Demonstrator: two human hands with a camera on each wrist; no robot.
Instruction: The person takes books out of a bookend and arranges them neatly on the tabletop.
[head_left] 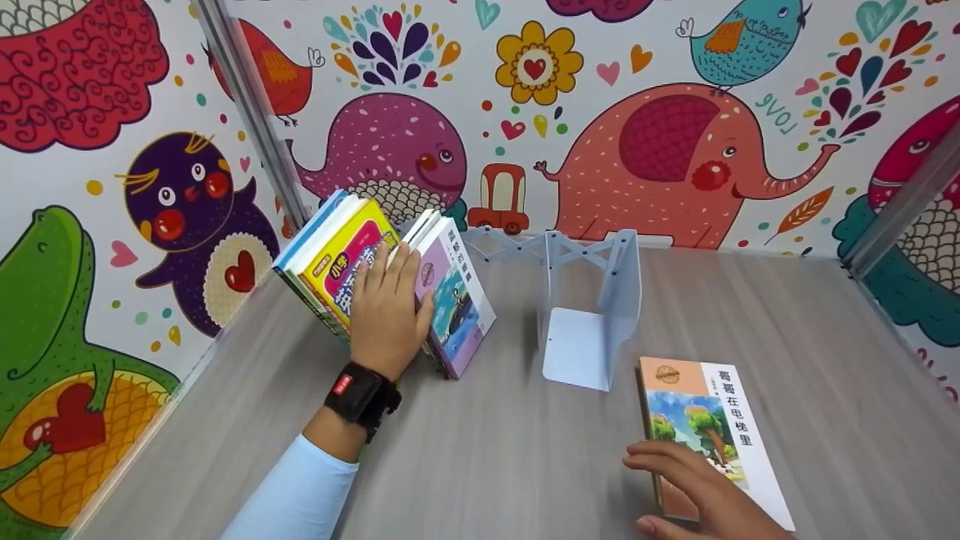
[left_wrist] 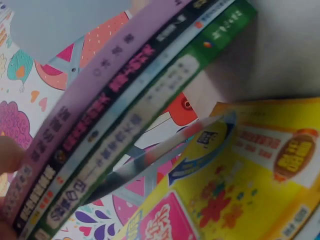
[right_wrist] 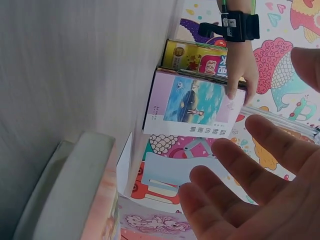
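My left hand (head_left: pixel 386 315) grips a group of thin books by their upper edge. Its thumb lies on the cover of the front one, a purple-and-white book (head_left: pixel 480 296). Black, blue and green spines (left_wrist: pixel 120 125) stand behind that book in the left wrist view. Beside them leans a thick yellow book (head_left: pixel 337 262) against more books. Over at the right, a book with an orange-and-white cover (head_left: pixel 679 381) lies flat on the table. Hovering over its lower left part is my right hand (head_left: pixel 705 491), fingers loosely spread and holding nothing.
A pale blue expandable bookend (head_left: pixel 577 345) stands mid-table, its lattice (head_left: pixel 510 244) stretching left behind the books. Printed wall panels (head_left: pixel 517 150) with cartoon animals close off the back and sides of the grey wood-grain table (head_left: pixel 525 457).
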